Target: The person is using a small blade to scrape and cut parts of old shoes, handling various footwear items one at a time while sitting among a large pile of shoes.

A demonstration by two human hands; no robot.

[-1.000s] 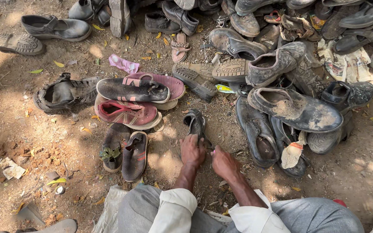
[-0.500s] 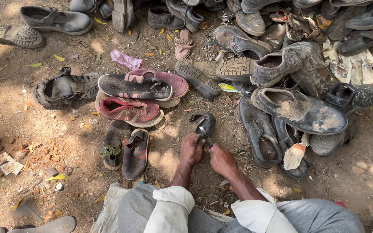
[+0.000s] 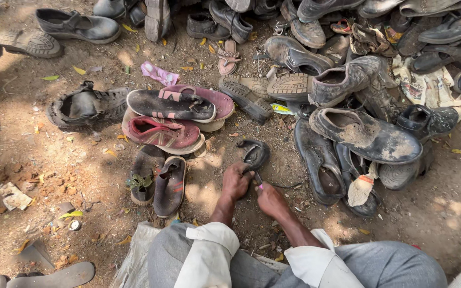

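Two hands work low at six o'clock: our left hand (image 3: 236, 181) pins the dark sandal (image 3: 254, 153) to the ground, our right hand (image 3: 269, 198) pinching a small tool (image 3: 259, 180) against it.

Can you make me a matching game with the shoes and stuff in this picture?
Things:
1. red sneaker
2. left hand
3. pair of dark slip-ons
4. pink wrapper

Places:
A. on the dirt above the shoe stack
B. holding the small black sandal
C. bottom of the stack of three shoes
D. side by side just below the red sneaker

Pairs: 1-C, 2-B, 3-D, 4-A
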